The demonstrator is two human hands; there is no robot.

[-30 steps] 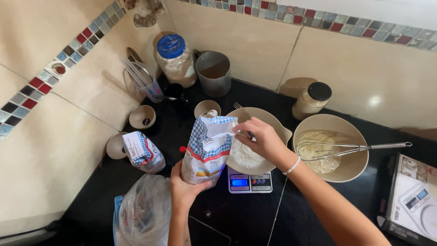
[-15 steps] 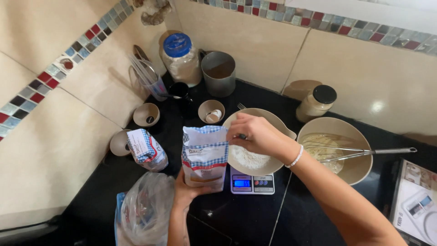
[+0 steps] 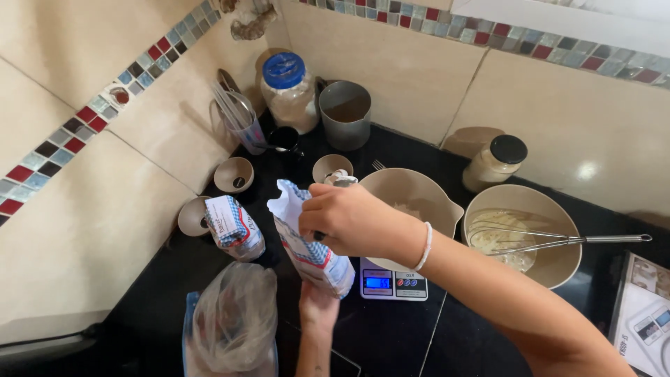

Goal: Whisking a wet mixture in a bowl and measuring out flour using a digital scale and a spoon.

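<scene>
My left hand grips the bottom of an upright blue-and-white paper bag, holding it just above the black counter. My right hand is at the bag's open top, fingers closed around a small spoon whose dark handle end shows under the palm. The spoon's bowl is hidden. Just right of the bag, a beige mixing bowl with some white powder in it sits on a small digital scale with a lit blue display.
A second beige bowl holds pale batter and a metal whisk. A small folded packet and a clear plastic bag lie at left. Jars, a metal cup and small bowls line the tiled wall. A printed box sits at right.
My right hand has moved left from over the bowl on the scale to the top of the bag. The bag has stayed in my left hand, now more upright.
</scene>
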